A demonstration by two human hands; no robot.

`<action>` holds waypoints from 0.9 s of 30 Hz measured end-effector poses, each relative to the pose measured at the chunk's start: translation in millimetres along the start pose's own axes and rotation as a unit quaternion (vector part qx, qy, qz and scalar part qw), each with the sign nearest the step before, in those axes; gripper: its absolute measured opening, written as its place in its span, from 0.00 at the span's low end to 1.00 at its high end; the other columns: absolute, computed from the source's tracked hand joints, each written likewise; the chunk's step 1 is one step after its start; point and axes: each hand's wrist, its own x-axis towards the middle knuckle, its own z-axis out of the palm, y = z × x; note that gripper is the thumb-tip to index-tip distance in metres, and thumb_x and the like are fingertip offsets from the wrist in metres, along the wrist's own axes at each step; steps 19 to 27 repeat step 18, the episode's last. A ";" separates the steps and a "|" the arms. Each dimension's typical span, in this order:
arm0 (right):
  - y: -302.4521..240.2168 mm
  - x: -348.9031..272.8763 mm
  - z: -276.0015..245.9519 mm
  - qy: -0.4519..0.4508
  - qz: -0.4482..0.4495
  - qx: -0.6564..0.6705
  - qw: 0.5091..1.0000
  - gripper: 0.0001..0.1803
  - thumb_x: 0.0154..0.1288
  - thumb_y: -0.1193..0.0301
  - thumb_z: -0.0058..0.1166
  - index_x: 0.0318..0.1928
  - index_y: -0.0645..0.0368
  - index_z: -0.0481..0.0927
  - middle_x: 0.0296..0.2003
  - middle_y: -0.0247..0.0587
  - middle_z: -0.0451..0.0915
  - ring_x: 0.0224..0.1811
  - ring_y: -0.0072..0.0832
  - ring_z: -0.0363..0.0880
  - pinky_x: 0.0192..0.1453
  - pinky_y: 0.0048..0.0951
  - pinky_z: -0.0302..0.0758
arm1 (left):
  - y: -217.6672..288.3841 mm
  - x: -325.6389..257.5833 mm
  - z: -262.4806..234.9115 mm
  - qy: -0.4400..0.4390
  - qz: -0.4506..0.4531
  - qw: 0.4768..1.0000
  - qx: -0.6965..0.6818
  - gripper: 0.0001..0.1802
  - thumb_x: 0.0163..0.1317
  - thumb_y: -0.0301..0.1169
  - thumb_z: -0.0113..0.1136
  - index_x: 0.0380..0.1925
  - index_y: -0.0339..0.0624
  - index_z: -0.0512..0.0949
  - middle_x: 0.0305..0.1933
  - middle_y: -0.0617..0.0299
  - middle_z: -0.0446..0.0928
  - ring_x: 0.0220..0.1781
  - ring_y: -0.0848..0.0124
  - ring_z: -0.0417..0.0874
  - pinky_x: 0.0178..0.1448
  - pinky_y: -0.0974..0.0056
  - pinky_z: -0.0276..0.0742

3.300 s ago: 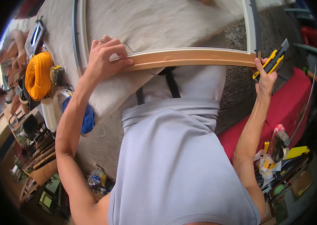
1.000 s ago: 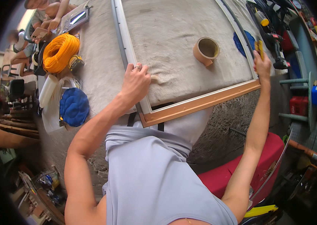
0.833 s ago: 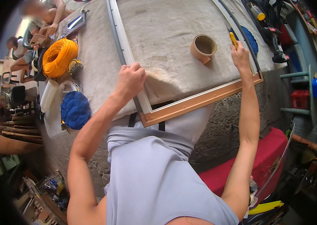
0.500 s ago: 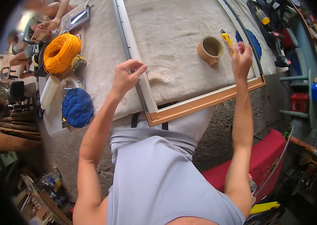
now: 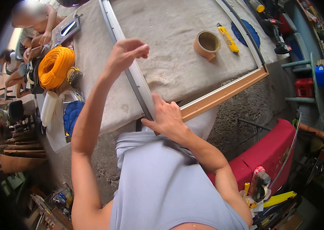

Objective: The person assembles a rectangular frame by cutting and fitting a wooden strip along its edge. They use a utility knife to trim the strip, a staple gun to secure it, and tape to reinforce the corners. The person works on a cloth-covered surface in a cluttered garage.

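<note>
A large rectangular frame (image 5: 136, 74) with white and dark grey sides lies on the cloth-covered table. Its near bar (image 5: 223, 93) shows a brown face. My right hand (image 5: 166, 117) rests over the near left corner, with the thumb on the outer side and the fingers across the bar, covering that corner. Raised above the left bar, my left hand (image 5: 125, 55) has thumb and fingertips pinched together; whatever they may hold is too small to see. Inside the frame are a roll of brown tape (image 5: 206, 45) with a loose end and a yellow utility knife (image 5: 228, 38).
On the left lie a coil of orange rope (image 5: 56, 67), a tape measure (image 5: 73, 75), a white roll (image 5: 49, 108) and a blue pad (image 5: 71, 117). Another blue pad (image 5: 252, 34) and a cordless drill (image 5: 278, 36) lie right. A person (image 5: 41, 28) sits at the far left.
My right hand has come from beside the utility knife to the frame's near left corner and taken hold there. The left hand has moved up and away along the left bar.
</note>
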 end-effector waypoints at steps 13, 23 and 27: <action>49.6 -58.4 -32.6 0.031 -0.002 -0.007 0.999 0.39 0.43 0.56 0.68 0.54 0.64 0.70 0.31 0.51 0.81 0.32 0.47 0.79 0.43 0.39 0.72 | 122.1 34.5 -94.4 0.179 0.255 0.945 -0.098 0.23 0.70 0.45 0.44 0.55 0.39 0.64 0.58 0.57 0.63 0.60 0.61 0.65 0.63 0.57 0.60; 66.8 -78.5 -55.4 0.011 0.011 -0.019 1.000 0.39 0.41 0.55 0.69 0.54 0.61 0.71 0.28 0.49 0.80 0.32 0.47 0.78 0.42 0.38 0.72 | 191.0 -76.6 -131.9 0.488 0.155 0.854 -0.094 0.36 0.72 0.54 0.33 0.69 0.38 0.47 0.75 0.55 0.44 0.75 0.53 0.45 0.76 0.51 0.42; 66.8 -78.5 -55.4 0.011 0.011 -0.019 1.000 0.39 0.41 0.55 0.69 0.54 0.61 0.71 0.28 0.49 0.80 0.32 0.47 0.78 0.42 0.38 0.72 | 191.0 -76.6 -131.9 0.488 0.155 0.854 -0.094 0.36 0.72 0.54 0.33 0.69 0.38 0.47 0.75 0.55 0.44 0.75 0.53 0.45 0.76 0.51 0.42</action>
